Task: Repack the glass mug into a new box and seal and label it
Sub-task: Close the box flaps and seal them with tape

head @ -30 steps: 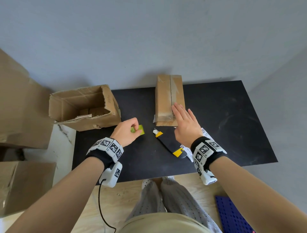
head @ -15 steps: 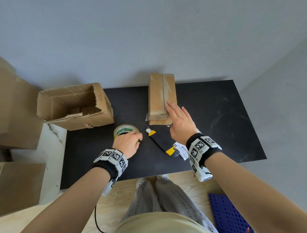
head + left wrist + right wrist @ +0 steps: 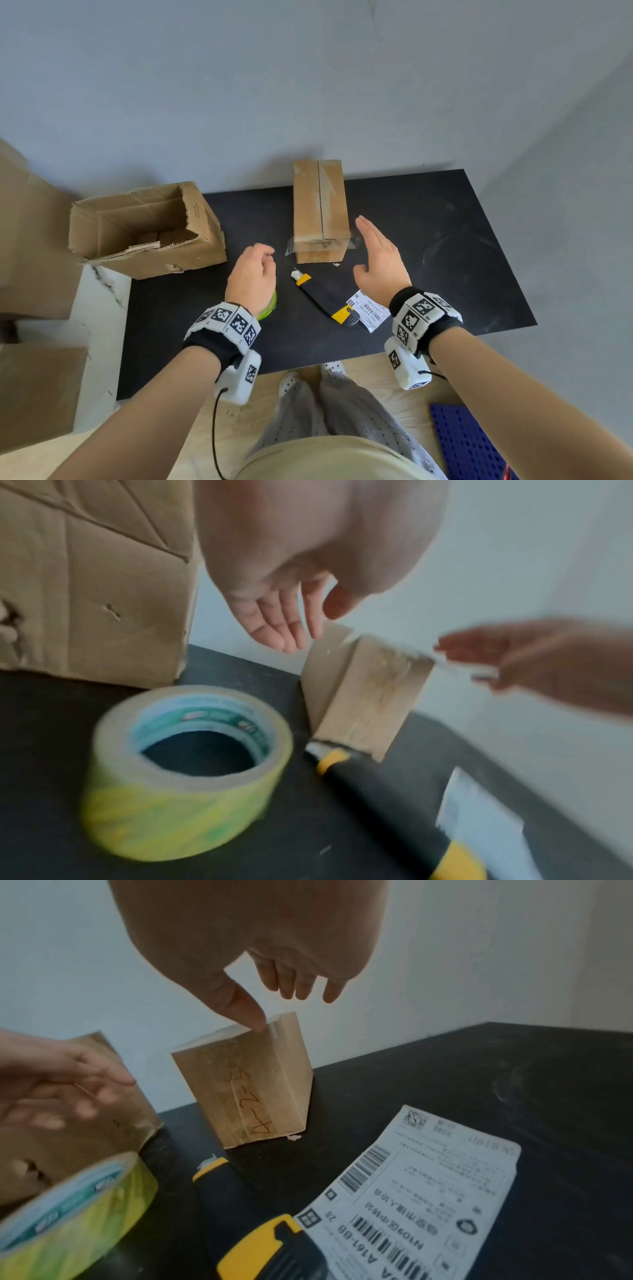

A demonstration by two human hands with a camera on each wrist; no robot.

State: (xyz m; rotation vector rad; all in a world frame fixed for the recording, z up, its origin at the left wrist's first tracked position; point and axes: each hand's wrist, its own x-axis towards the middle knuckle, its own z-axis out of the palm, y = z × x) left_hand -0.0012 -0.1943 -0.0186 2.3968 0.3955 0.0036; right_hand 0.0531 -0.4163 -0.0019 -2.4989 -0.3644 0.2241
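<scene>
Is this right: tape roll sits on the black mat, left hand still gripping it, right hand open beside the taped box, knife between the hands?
Not quite. The left hand holds nothing: the left wrist view shows its fingers loose above the tape roll, which stands alone on the black mat. The rest holds: right hand open beside the taped box, knife between the hands.

Tape roll (image 3: 269, 308): mostly hidden under the left hand (image 3: 251, 279) in the head view; cut off at the right-wrist frame's lower-left corner; blurred in the left-wrist view.
Utility knife (image 3: 260, 1229): rear end out of frame.
Shipping label (image 3: 368, 310): print too small to read from the head.
Closed box (image 3: 320, 209): contents hidden.
</scene>
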